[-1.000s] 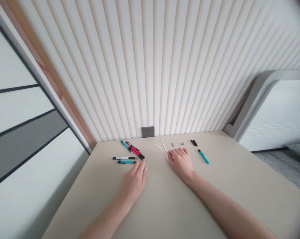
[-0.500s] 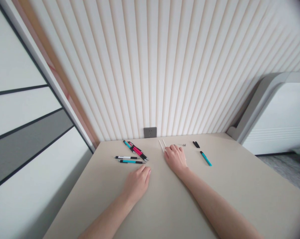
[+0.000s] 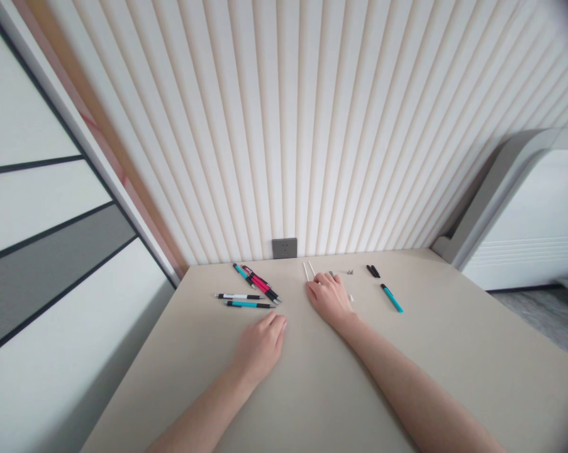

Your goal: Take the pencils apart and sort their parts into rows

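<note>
— Right hand (image 3: 329, 299) has slid slightly toward the left since the last look, and its fingertips now sit just beside the two white sticks (image 3: 306, 272). Is it holding them?

— No. It lies palm down on the beige desk (image 3: 406, 352), fingers loosely curved, with nothing visibly grasped. The sticks lie side by side, nearly upright in this view, their near ends by the fingertips.

— What else is close to that hand?

— A small dark piece (image 3: 331, 274) sits just past the fingers, and a tiny white bit (image 3: 351, 297) shows by the hand's outer edge. Small metal parts (image 3: 348, 272) lie beyond them. Farther right are black pen parts (image 3: 373, 271) and a teal pen (image 3: 392, 297).

— And the other hand?

— Left hand (image 3: 260, 348) rests flat and relaxed, released and empty, on the desk. It is near the cluster of pens (image 3: 260, 284) but not touching them. Behind everything, a grey wall socket (image 3: 284, 248) is set into the fluted wall panel (image 3: 312, 126).
</note>
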Demonstrator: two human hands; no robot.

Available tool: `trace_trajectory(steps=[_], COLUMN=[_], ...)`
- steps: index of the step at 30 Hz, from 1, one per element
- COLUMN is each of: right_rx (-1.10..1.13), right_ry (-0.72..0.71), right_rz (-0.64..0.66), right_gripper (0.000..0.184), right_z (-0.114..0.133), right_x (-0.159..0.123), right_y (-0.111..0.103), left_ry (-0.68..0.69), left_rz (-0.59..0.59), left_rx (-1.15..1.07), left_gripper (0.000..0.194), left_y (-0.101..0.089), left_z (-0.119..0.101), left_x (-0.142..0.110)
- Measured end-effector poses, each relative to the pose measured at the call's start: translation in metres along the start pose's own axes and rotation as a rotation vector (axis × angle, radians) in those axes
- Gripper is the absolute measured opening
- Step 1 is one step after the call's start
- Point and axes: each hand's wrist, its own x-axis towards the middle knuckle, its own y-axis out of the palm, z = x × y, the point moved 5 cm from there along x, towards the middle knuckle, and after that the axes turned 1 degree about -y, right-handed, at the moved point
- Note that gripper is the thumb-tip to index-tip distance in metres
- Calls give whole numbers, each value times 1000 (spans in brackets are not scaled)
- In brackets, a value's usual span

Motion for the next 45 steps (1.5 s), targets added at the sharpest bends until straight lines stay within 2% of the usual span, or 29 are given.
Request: trace_trajectory(steps=[19, 45], right_rx=[-37, -67], right_ry=[99, 96], right_rz=[21, 33], right_gripper=[29, 29], right_z=[-4, -4], right_x=[0, -2], right_y=[-4, -1], left_ry=[-10, -8], left_rz=[-5, 6], left_rx=[-8, 13], left_gripper=[27, 27], left_y=[0, -1], left_z=[0, -1], left_x=[0, 0])
